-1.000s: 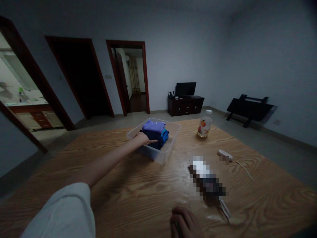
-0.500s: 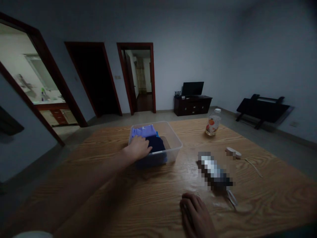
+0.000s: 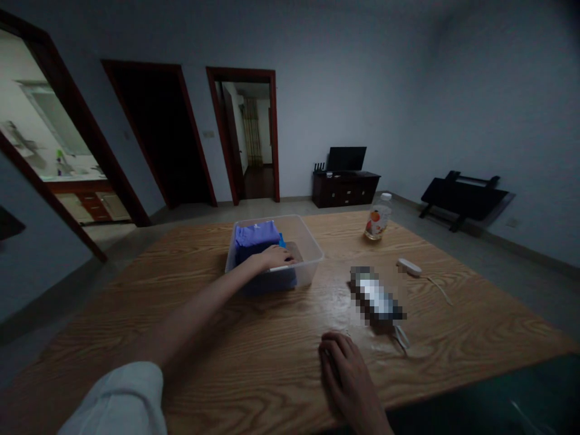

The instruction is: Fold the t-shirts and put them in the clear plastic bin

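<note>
A clear plastic box stands on the wooden table, with folded cloth inside. The purple folded cloth lies at its left, and a dark navy cloth shows in front of it. A bit of bright blue peeks out behind. My left hand reaches over the near rim into the box, palm down, fingers stretched out on the dark cloth; the fingertips are partly hidden. My right hand rests on the tabletop, loosely bent fingers apart from any object.
On the table, a blurred-out object with a white strap lies right of the box. Beyond it are a white oblong thing with a cord and a clear bottle. The table's near edge runs at the lower right.
My left hand has moved right across the box, off the left part and onto the dark cloth. My right hand stays on the table. The whole view has shifted slightly.
</note>
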{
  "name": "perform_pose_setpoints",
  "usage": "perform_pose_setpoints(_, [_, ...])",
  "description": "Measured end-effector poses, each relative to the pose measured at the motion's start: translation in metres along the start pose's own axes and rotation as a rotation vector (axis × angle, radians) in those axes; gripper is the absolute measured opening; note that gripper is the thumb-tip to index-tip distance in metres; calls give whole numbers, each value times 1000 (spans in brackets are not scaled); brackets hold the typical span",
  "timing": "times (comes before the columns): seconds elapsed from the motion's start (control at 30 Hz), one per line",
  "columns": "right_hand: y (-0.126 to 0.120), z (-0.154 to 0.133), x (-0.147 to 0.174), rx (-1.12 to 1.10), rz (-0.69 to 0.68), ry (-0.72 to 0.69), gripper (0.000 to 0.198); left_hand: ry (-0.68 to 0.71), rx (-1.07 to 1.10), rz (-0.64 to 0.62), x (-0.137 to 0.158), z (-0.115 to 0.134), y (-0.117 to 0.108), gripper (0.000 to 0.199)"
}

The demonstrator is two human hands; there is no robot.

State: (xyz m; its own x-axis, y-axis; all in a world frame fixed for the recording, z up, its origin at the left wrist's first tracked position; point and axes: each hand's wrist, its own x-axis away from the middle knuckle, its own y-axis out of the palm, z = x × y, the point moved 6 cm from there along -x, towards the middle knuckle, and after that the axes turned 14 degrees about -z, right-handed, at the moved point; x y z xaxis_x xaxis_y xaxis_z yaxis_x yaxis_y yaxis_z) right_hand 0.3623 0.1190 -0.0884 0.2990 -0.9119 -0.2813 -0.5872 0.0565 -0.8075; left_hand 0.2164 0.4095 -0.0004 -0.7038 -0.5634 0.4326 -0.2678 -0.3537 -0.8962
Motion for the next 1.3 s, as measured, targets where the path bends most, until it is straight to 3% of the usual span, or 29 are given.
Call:
perform_pose_setpoints(0.17, [-2, -3, 4, 25, 22, -28, 24, 11, 21, 85, 35, 21, 17, 46])
perform_pose_setpoints(0.27, [-2, 2, 7, -13, 60, -1, 23, 93, 62, 172, 65, 45, 31, 44])
perform_pose_setpoints(0.37, [0, 21, 8, -204, 110, 149, 34, 147, 126, 204, 95, 65, 41, 42])
perform_pose_setpoints(0.47, [1, 32, 3, -499, 187, 267, 59, 191, 237, 259, 124, 81, 39, 37])
perform_pose_setpoints(0.53, [-3, 23, -5, -629, 170, 226, 71, 181, 353, 386, 149, 89, 34, 35])
perform_pose_setpoints(0.63, [-13, -4, -15, -692, 66, 126, 71, -18, 438, 651, 197, 94, 42, 37])
perform_pose_setpoints(0.73, [-20, -22, -18, -659, 1, 72, 70, -226, 306, 810, 240, 105, 79, 35])
perform_pose_setpoints(0.87, [-8, -18, -15, -618, -13, 76, 68, -315, 131, 964, 265, 123, 130, 38])
perform_pose_setpoints(1.03, [14, -8, -2, -480, -1, 69, 66, -340, 106, 1018, 268, 140, 140, 45])
perform_pose_setpoints(1.17, [20, -17, 34, -261, 56, 11, 68, -317, 221, 1069, 283, 170, 142, 51])
perform_pose_setpoints(1.3, [27, -31, 80, 3, 95, -52, 65, -218, 405, 1051, 295, 216, 181, 30])
